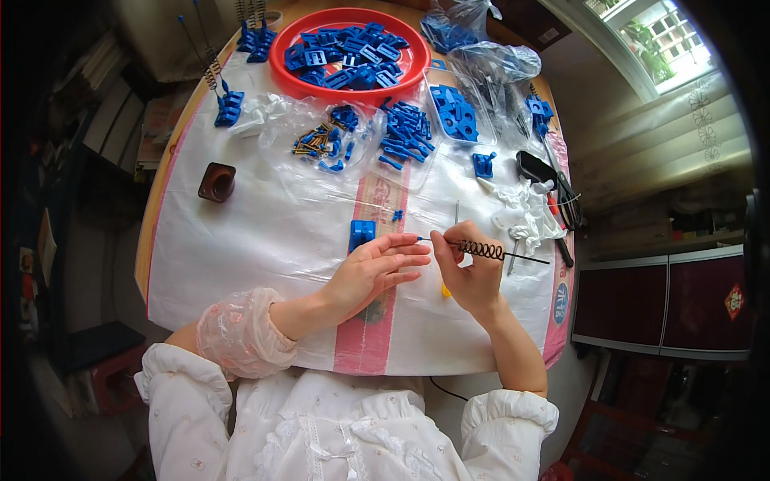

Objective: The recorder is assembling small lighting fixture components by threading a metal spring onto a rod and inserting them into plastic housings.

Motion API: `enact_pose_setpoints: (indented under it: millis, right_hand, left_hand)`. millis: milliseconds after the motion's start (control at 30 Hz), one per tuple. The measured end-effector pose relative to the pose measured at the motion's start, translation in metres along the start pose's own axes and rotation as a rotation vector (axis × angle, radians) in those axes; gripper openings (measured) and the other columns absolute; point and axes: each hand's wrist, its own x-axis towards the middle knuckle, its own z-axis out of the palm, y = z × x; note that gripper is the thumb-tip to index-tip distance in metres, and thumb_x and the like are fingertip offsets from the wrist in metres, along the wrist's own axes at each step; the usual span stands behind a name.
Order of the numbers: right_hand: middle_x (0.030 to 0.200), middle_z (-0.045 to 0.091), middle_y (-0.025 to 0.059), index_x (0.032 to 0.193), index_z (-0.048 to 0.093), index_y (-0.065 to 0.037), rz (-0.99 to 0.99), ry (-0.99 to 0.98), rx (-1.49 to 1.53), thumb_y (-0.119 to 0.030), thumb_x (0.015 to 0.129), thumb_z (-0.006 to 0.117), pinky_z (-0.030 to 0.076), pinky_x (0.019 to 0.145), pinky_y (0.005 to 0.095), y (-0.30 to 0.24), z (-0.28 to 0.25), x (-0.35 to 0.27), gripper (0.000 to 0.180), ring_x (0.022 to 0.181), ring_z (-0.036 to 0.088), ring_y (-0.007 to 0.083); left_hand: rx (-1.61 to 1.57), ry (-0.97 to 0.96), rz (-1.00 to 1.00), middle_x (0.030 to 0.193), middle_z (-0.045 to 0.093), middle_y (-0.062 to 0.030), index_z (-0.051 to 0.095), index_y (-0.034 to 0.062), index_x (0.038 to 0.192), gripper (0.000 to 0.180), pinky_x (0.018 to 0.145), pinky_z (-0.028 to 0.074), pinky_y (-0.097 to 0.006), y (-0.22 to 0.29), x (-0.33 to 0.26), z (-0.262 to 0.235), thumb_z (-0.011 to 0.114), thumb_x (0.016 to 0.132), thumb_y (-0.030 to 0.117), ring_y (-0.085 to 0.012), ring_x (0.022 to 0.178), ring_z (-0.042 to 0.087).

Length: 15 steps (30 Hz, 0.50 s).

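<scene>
Head view: white sheet (257, 256) over the table, under both hands. Red basin (279, 68) well ahead of my grip, to its left, heaped with blue clips (345, 48). Clear tray ahead too, nearer, holding flat blue plates (455, 116). Beyond my left hand, far ahead and left, blue units (229, 108) carry springs and upright rods; those look done to me. One piece in work at the grip, and judging by the heap plenty left.

Right hand (473, 276): thumb and fingers pinched on a thin dark rod (525, 259), one end poking out right of my grip. Left hand (377, 268): just left of the right, fingers stretched out and together; thumb hidden, so can't tell if it's holding anything. Black spring (485, 251) sits around the rod, at the right hand. Blue block (362, 234) lies just past my left hand, not in either grip. Blue tip (419, 238) on the rod's left end, right by my left fingertips; contact unclear.
</scene>
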Motion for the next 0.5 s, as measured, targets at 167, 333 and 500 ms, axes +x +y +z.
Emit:
enact_pose_setpoints:
  millis: [167,333,500]
  right_hand:
    - [0.056,0.058,0.0048,0.074,0.057,-0.003,0.004,-0.013,0.0,-0.002,0.083,0.072,0.041,0.044,0.0245,0.0012,0.001,-0.0018,0.017,0.046,0.056,0.012]
    - [0.059,0.056,0.0023,0.076,0.057,-0.002,-0.001,-0.009,0.024,0.002,0.083,0.072,0.038,0.046,0.0215,0.0018,0.0022,-0.0015,0.017,0.048,0.05,0.0068]
    - [0.058,0.06,0.0054,0.074,0.059,-0.003,-0.001,0.001,0.014,-0.001,0.082,0.073,0.042,0.043,0.0248,0.0019,0.0023,0.0007,0.016,0.046,0.058,0.0131]
  left_hand:
    - [-0.014,-0.005,-0.021,0.137,0.047,-0.0136,0.037,-0.0025,0.14,0.046,0.104,0.044,-0.035,0.0002,0.0027,-0.0015,0.05,0.098,0.009,-0.0228,0.127,0.05]
    - [-0.035,-0.011,-0.043,0.137,0.048,-0.0131,0.036,-0.0023,0.141,0.047,0.104,0.044,-0.036,0.0013,0.0028,-0.0022,0.05,0.097,0.009,-0.0224,0.127,0.049]
    - [-0.034,-0.007,-0.05,0.134,0.05,-0.0136,0.037,-0.0017,0.141,0.048,0.1,0.045,-0.034,0.0031,0.0026,-0.0016,0.051,0.097,0.012,-0.0215,0.126,0.051]
